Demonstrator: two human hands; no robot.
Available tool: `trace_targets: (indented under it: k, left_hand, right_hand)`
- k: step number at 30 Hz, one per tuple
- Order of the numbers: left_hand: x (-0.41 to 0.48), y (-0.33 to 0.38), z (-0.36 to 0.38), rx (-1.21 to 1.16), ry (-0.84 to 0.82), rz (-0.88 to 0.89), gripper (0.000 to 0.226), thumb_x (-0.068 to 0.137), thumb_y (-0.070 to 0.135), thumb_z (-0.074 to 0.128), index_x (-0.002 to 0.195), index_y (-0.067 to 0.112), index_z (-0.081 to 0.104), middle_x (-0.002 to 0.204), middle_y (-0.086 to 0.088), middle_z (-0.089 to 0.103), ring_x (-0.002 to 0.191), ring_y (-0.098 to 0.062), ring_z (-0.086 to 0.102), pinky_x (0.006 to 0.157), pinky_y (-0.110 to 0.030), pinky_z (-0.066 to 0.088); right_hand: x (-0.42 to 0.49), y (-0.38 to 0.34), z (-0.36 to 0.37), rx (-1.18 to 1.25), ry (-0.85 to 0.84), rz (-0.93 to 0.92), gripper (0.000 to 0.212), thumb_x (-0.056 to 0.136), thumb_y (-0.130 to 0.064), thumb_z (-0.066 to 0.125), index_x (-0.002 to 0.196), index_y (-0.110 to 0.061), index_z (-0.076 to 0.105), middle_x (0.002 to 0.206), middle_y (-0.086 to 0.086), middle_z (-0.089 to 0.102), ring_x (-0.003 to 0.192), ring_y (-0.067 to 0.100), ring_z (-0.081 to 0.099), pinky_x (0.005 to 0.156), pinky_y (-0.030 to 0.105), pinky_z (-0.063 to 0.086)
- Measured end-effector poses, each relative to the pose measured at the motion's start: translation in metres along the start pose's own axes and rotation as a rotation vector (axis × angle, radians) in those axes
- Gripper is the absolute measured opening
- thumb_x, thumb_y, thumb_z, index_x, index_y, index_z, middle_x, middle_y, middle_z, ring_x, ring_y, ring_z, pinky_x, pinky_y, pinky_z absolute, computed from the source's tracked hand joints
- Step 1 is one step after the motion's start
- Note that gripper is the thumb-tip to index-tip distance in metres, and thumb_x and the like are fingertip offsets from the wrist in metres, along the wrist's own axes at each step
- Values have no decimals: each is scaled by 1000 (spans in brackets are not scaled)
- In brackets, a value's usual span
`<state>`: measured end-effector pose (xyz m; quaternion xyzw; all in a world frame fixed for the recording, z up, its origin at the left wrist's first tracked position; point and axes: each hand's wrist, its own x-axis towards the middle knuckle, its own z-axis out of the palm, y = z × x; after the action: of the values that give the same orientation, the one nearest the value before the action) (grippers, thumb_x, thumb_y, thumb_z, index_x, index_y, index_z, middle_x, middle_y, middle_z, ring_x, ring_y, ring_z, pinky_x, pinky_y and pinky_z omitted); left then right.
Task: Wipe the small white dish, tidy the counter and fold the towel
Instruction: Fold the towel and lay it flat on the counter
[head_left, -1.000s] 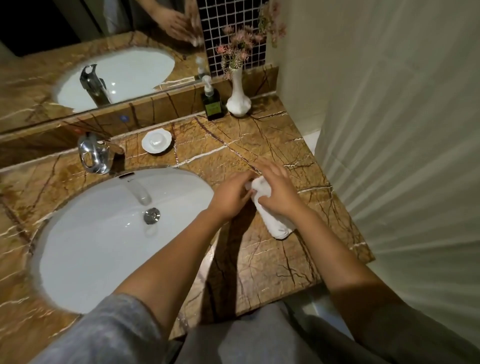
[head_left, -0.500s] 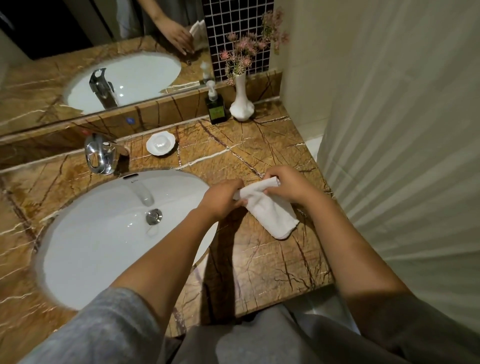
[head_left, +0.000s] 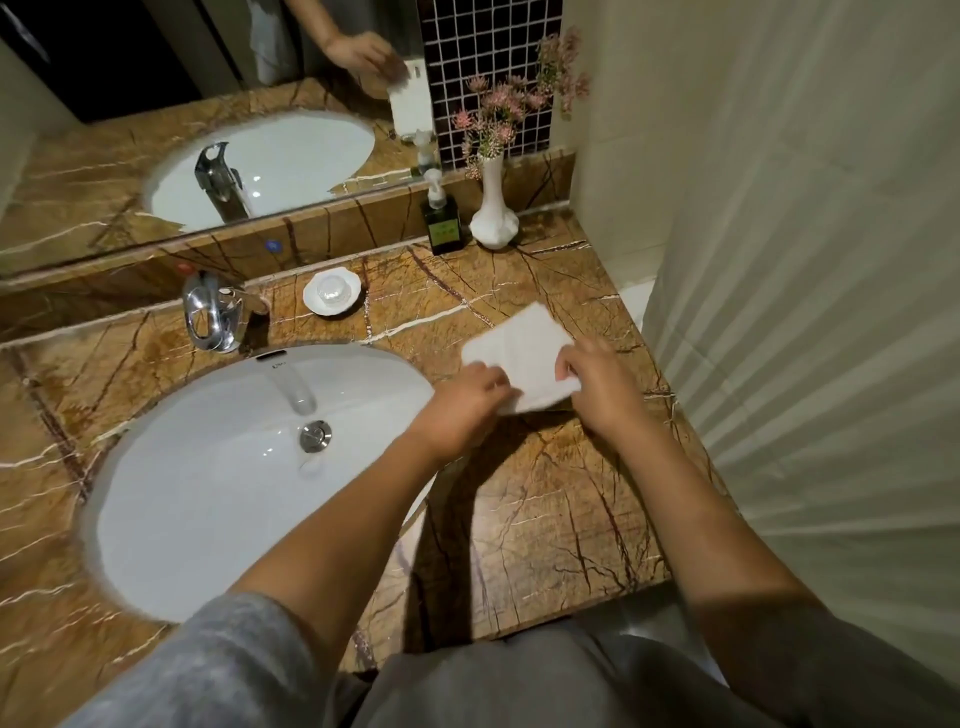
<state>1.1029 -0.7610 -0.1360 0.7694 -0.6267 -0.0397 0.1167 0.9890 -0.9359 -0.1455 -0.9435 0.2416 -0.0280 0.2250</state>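
Grey sleeves nearest | left hand and right hand pinch the white towel's near edge, fingers closed on it, cloth spread on the marble table | small white dish beyond, near the faucet

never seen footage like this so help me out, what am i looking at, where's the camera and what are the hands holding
There is no machine here. A camera worn on a person's head looks down at their two bare arms over a brown marble bathroom counter. The left hand and right hand each pinch the near edge of a white towel spread on the counter. Behind it sit a small white dish, a dark soap pump bottle and a white vase of pink flowers. The sink and chrome tap are to the left, below a mirror.
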Motion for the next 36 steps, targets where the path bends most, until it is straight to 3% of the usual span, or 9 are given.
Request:
trace_targets:
  k: [4, 8, 10, 12, 14, 17, 25, 31, 36]
  left_hand:
    - [-34, 15, 38, -79, -215, 25, 41, 94, 43, 48, 117, 13, 64, 111, -10, 62, 97, -26, 58, 78, -36, 50]
    - [-31, 8, 46, -65, 8, -115, 32, 95, 30, 45, 113, 12, 65, 112, -9, 63, 100, -28, 58, 76, -35, 49]
    - [-23, 7, 48, -56, 36, -307, 41, 98, 30, 41, 134, 12, 49, 139, -10, 50, 127, -31, 45, 99, -40, 45]
    - [-20, 6, 56, -41, -83, -438, 59, 101, 41, 29, 151, 12, 17, 160, -8, 16, 148, -26, 13, 120, -39, 21]
    - [-21, 6, 68, -8, -203, -467, 68, 99, 51, 18, 152, 13, -4, 162, -6, -7, 149, -21, -9, 122, -37, 2]
    - [-23, 10, 80, 9, -253, -487, 71, 97, 56, 13, 150, 16, -14, 160, -4, -18, 147, -19, -19, 119, -39, -6]
    - [-23, 3, 81, 83, -276, -428, 74, 95, 60, 11, 150, 19, -16, 159, -4, -22, 145, -20, -23, 116, -43, -13]
    - [-21, 4, 77, 49, -248, -391, 77, 95, 61, 16, 151, 17, -13, 160, -5, -19, 146, -20, -22, 118, -43, -11]
    - [-18, 9, 79, 26, -250, -277, 82, 92, 66, 17, 151, 18, -10, 161, -5, -14, 147, -20, -18, 122, -44, -4]
  right_hand:
    - [-41, 17, 31, -14, -228, 103, 38, 73, 7, 56, 95, -24, 63, 110, 2, 55, 116, 24, 45, 94, 39, 42]
    - [-39, 12, 27, 135, 10, 219, 24, 79, -2, 55, 93, -16, 69, 106, 5, 63, 102, 25, 56, 90, 38, 45]
    - [-34, 6, 28, 234, 118, 293, 23, 83, -6, 57, 104, -9, 66, 113, 11, 61, 101, 29, 58, 83, 40, 51]
    - [-26, 0, 32, 228, 122, 372, 28, 87, -15, 60, 114, -8, 62, 122, 12, 57, 108, 30, 57, 83, 40, 52]
    - [-20, -5, 37, 173, 90, 458, 36, 88, -25, 62, 119, -8, 58, 129, 13, 53, 113, 33, 54, 85, 40, 51]
    - [-14, -7, 42, 140, 69, 570, 47, 87, -35, 64, 122, -6, 54, 130, 16, 53, 115, 36, 54, 89, 43, 50]
    - [-10, -2, 40, 216, 112, 590, 36, 83, -41, 68, 96, -8, 60, 108, 13, 62, 96, 33, 61, 73, 37, 50]
    - [-15, -1, 45, 118, 219, 480, 24, 85, -29, 66, 99, -10, 64, 112, 12, 60, 108, 32, 53, 82, 40, 47]
    - [-17, -4, 48, 153, 239, 458, 22, 92, -31, 58, 102, -12, 60, 108, 9, 64, 98, 31, 59, 75, 38, 48]
